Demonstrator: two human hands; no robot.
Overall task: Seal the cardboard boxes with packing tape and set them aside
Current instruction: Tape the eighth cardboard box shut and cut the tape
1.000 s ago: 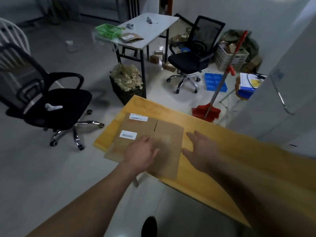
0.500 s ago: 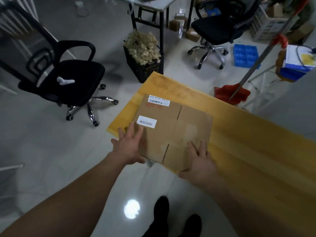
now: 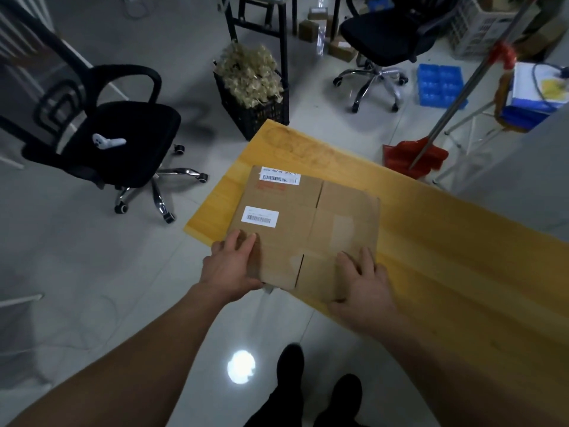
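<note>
I hold the flattened cardboard box (image 3: 295, 229) on the bench (image 3: 446, 248): left hand (image 3: 229, 272) and right hand (image 3: 360, 282) grip its near corners; probably light, bendy.

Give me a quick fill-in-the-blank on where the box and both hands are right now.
1. The cardboard box lies flat on the yellow ____.
2. The left hand and the right hand both hold the box at its ____ edge.
3. The box top carries ____ white barcode labels.
4. A white controller lies on the seat of the black ____.

Missing words: table; near; two; chair
</note>
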